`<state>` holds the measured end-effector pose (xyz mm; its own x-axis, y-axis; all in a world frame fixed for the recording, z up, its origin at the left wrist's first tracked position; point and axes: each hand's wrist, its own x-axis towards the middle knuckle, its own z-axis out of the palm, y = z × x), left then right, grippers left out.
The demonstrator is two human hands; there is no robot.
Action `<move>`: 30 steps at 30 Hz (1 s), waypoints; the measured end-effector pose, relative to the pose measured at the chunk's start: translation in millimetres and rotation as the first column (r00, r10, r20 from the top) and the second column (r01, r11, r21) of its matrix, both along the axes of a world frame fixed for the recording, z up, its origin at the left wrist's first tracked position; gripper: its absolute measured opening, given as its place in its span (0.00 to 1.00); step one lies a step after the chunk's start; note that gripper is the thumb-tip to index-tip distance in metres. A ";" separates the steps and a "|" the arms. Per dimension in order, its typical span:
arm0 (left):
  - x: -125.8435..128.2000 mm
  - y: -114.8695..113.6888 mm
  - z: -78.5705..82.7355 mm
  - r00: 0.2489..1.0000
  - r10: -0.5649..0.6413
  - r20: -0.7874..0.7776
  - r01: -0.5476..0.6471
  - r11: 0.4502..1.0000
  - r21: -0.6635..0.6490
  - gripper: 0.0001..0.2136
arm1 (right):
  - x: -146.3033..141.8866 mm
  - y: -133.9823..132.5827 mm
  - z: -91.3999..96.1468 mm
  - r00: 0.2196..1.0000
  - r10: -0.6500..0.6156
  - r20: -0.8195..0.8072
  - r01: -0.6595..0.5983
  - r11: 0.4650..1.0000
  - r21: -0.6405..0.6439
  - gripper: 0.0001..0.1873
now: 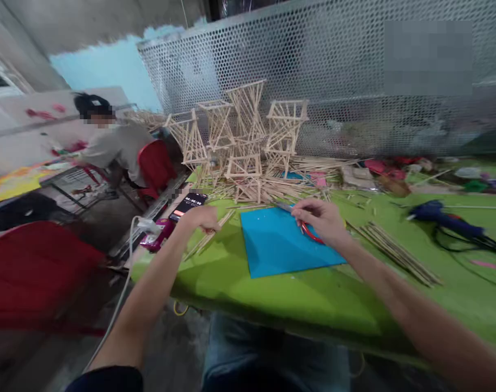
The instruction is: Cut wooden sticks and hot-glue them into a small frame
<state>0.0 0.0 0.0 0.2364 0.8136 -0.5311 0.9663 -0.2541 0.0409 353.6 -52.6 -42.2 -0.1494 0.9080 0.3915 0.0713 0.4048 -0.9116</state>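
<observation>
My left hand (207, 219) is closed, its fingers pinched on a few thin wooden sticks (199, 247) at the table's left side. My right hand (321, 215) holds a pair of scissors (312, 234) with red handles, and the blade points left over a blue sheet (278, 250). The sheet lies flat on the green tabletop (231, 280). Beyond both hands stand several stick frames (243, 166), narrow in the middle and wider at their ends. Loose sticks are heaped around their bases.
A phone (189, 206) showing a timer and a purple packet (158, 235) lie left of my left arm. More sticks (395, 253) and a blue glue gun (447, 218) are at right. A perforated metal screen (333, 71) stands behind. Another person (117, 141) sits at far left.
</observation>
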 end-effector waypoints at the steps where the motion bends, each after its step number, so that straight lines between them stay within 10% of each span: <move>1: 1.4 1.3 -1.3 1.000 0.001 -0.005 -0.001 1.000 -0.017 0.11 | 2.6 1.2 2.8 1.000 -0.025 0.002 0.025 0.999 0.026 0.15; 10: 27.8 -20.7 31.3 0.979 -0.154 0.130 0.128 0.973 0.191 0.12 | 33.6 22.0 3.7 0.962 -0.211 0.173 0.173 0.962 0.209 0.11; 15: 75.2 -38.4 67.9 0.664 -0.314 0.678 0.341 0.935 0.098 0.12 | 41.9 28.3 -1.9 0.876 -0.282 0.390 0.163 0.936 0.311 0.07; 19: 116.6 -25.9 42.1 0.227 -0.153 0.962 0.459 0.888 0.033 0.16 | 41.9 26.6 -2.1 0.858 -0.266 0.440 0.130 0.940 0.316 0.06; 22: 131.9 -5.5 1.5 0.034 -0.042 0.999 0.360 0.933 0.027 0.19 | 41.3 25.5 -2.4 0.866 -0.236 0.441 0.096 0.944 0.317 0.04; 26: 127.1 13.2 -28.6 -0.006 -0.090 0.996 0.174 0.981 0.090 0.19 | 41.4 25.7 -5.3 0.860 -0.189 0.475 0.048 0.955 0.293 0.03; 30: 112.1 6.6 -21.7 0.082 -0.213 0.974 0.086 0.975 0.206 0.19 | 39.8 22.7 -7.1 0.848 -0.117 0.516 -0.011 0.971 0.238 0.06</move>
<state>112.1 6.6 -21.7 0.6167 0.7072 0.3457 0.0165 -0.4507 0.8925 393.4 -29.8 -49.2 -0.3440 0.8179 0.4612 0.5385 0.5743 -0.6167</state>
